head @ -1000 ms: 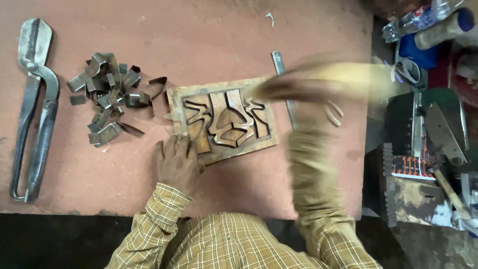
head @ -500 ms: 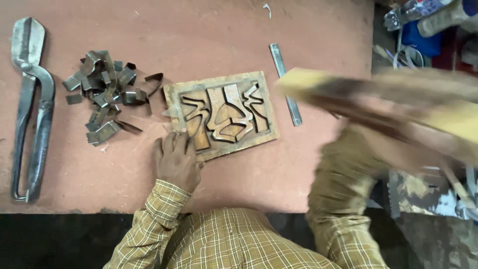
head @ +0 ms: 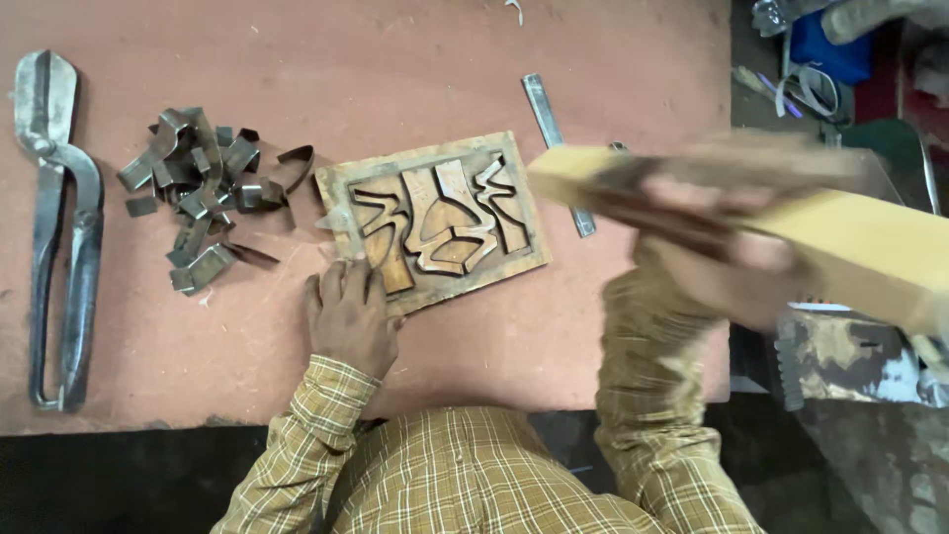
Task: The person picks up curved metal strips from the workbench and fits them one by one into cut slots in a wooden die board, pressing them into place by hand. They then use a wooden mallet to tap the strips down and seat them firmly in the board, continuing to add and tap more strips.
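Observation:
A wooden board [head: 435, 222] with bent metal strips set in curved slots lies in the middle of the reddish table [head: 297, 59]. My left hand [head: 348, 318] rests flat at the board's near left corner, fingers on its edge. My right hand [head: 727, 259], blurred by motion, grips a long pale wooden block [head: 850, 242] raised to the right of the board, its left end hanging just past the board's right edge.
A heap of cut metal strip pieces [head: 203, 198] sits left of the board. Large metal shears [head: 54, 227] lie at the far left. A flat metal bar [head: 557, 148] lies behind the board. Tools and clutter [head: 840, 59] crowd the right side.
My right hand went from over the board out to the right, and now holds the wooden block lifted beside the board. My left hand stayed on the board's corner.

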The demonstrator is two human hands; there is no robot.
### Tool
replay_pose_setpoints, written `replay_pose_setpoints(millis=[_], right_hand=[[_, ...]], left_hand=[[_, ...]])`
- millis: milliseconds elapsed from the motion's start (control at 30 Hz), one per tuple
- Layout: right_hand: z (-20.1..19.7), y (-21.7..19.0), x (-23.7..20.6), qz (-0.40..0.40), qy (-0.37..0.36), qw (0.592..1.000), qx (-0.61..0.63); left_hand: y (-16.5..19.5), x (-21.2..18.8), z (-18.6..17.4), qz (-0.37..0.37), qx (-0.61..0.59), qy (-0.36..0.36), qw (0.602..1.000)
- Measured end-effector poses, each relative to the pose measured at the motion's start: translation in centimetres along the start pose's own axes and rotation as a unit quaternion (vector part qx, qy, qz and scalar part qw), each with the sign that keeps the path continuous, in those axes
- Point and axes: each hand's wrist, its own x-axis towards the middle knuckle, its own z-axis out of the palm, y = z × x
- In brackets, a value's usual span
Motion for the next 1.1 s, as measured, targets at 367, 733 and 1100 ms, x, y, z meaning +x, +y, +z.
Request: replay_pose_setpoints(millis=[367,733,1100], right_hand=[[-1.4,4.2,-6.6,0.082,0.141,0.987,0.005],[-1.0,7.0,-9.7,0.233,0.255,0.931,-0.114],[-5.3,2.1,-11.5,0.295,0.061,0.501,-0.811]], left_hand=[[-0.3,0.1,-0.9,0.027,0.011,-0.004,1.000],[-2.0,-0.4,-0.5,0.092,0.017,0.020,0.995],[-2.5,-0.1,-0.5,0.089,0.015,-0.014,0.996]])
